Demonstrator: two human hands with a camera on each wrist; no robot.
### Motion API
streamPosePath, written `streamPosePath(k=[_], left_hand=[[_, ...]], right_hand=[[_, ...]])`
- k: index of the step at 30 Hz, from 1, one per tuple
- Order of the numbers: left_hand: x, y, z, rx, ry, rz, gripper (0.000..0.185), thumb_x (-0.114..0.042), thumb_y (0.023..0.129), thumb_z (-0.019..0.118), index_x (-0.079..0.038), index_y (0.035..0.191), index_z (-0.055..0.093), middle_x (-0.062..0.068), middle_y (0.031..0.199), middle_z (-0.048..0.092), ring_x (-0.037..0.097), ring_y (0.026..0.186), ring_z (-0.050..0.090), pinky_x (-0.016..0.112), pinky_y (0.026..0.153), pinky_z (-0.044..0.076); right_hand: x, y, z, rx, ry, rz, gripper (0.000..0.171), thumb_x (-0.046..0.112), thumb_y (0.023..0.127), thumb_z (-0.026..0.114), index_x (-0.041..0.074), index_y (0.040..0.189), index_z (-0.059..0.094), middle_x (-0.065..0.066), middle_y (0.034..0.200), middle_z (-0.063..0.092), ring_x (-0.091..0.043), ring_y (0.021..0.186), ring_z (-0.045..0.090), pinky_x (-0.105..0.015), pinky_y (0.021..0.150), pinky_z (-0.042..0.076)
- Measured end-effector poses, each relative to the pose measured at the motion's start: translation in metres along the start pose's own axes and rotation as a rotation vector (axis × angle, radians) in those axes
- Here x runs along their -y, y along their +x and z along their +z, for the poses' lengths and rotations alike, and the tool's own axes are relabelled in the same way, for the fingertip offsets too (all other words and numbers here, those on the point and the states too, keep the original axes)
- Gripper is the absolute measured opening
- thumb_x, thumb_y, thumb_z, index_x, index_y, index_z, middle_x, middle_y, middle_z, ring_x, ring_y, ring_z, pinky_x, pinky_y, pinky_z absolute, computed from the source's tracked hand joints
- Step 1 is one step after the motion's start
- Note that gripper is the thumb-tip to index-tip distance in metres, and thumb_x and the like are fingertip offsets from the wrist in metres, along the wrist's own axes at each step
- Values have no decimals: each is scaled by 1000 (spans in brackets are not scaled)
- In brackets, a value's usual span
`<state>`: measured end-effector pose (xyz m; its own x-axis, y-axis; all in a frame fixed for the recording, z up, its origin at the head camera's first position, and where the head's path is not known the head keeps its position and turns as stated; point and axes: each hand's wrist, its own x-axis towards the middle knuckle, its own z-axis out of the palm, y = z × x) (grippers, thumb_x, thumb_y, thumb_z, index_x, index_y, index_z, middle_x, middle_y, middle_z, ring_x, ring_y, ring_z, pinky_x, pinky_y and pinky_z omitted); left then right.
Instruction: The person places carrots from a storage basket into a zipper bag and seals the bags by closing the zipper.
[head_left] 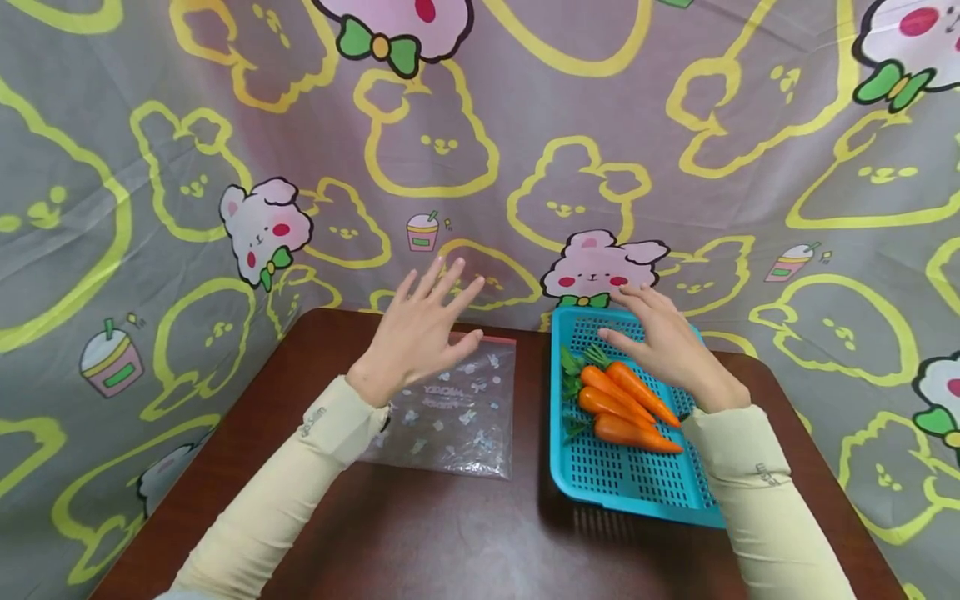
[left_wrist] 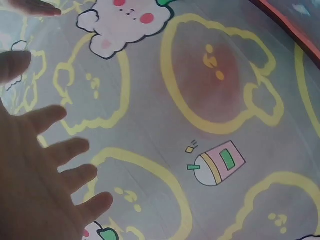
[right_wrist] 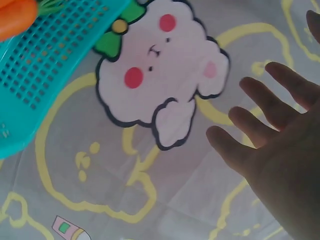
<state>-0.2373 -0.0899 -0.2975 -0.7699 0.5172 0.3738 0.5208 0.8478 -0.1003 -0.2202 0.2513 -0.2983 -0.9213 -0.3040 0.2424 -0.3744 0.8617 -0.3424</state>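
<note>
My left hand [head_left: 420, 333] hovers over a clear zip bag [head_left: 465, 417] with small printed figures, its fingers spread and holding nothing. The bag lies flat on the table, and its red zip edge is at the far side. To the right, my right hand [head_left: 667, 342] is held above a blue plastic basket [head_left: 558, 400], fingers extended and holding nothing. Several orange carrots [head_left: 630, 392] with green tops lie in that basket. Part of the basket's right side is hidden by the right hand and sleeve. Both wrist views show the left palm [left_wrist: 40, 185] and right palm [right_wrist: 285, 155] with nothing in them.
A dark brown table [head_left: 450, 533] carries the bag and basket. Behind and beside it hangs a grey cloth [head_left: 465, 217] printed with yellow outlines and white rabbits, close to the table's far edge.
</note>
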Motion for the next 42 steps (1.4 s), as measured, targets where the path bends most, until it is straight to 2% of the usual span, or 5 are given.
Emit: streamPosePath(k=[7, 11, 15, 25, 42], left_hand=[[-11, -16, 10, -249, -80, 3, 52, -37, 97, 50, -15, 144, 46, 12, 150, 43, 31, 142, 37, 52, 111, 34], [-19, -28, 26, -402, -108, 36, 34, -22, 94, 60, -8, 124, 63, 13, 131, 60, 31, 128, 53, 48, 100, 46], [-24, -40, 42, -466, -146, 23, 15, -15, 89, 67, -9, 103, 70, 8, 110, 69, 27, 111, 63, 43, 90, 50], [-37, -73, 82, -320, -222, -80, 6, -13, 82, 75, -14, 88, 72, -2, 85, 70, 18, 82, 66, 35, 71, 49], [-33, -106, 126, -102, -292, -172, 13, -23, 83, 74, -13, 91, 71, 2, 91, 70, 22, 86, 67, 39, 76, 52]], right_hand=[[18, -18, 17, -31, 109, -18, 51, 31, 96, 59, 1, 136, 50, -20, 147, 41, -43, 137, 32, -64, 109, 27], [28, -28, 30, -79, 138, -58, 36, 21, 95, 62, 1, 125, 60, -18, 137, 52, -40, 128, 44, -60, 102, 38], [35, -36, 42, -122, 151, -63, 24, 13, 92, 65, 3, 113, 67, -15, 119, 64, -35, 111, 58, -54, 92, 49], [49, -56, 70, -117, 131, -12, 8, 9, 87, 70, 9, 95, 72, 0, 90, 70, -16, 83, 60, -35, 72, 55], [78, -70, 97, 29, 137, -46, 14, 18, 93, 64, 10, 102, 71, -3, 108, 68, -21, 100, 64, -41, 88, 53]])
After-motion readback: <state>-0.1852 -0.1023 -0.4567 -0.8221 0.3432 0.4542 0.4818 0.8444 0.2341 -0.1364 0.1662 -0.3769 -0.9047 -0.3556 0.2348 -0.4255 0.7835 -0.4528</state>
